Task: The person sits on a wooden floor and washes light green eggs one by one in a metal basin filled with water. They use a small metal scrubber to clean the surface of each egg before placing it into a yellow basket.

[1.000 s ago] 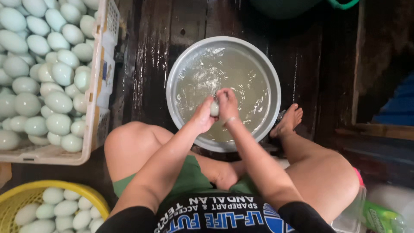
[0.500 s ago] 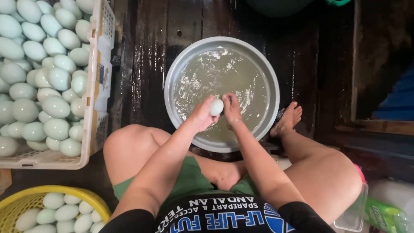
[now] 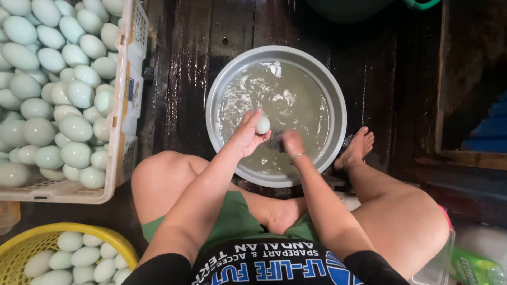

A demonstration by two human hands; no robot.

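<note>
I sit cross-legged over a round metal basin (image 3: 327, 89) of cloudy water on dark wet floorboards. My left hand (image 3: 246, 134) holds a pale green egg (image 3: 262, 125) above the water at the basin's near side. My right hand (image 3: 292, 143) is just right of the egg, apart from it, fingers curled on something dark that I cannot make out; a thin bangle sits on its wrist.
A white plastic crate (image 3: 124, 105) heaped with several pale green eggs stands at the left. A yellow basket (image 3: 113, 240) with more eggs is at the bottom left. A plastic container (image 3: 438, 264) and a green bottle (image 3: 475, 266) lie at the bottom right.
Both hands were closed together around the egg. The right hand has since come off it and moved right; the left hand now holds the egg alone, turned up.
</note>
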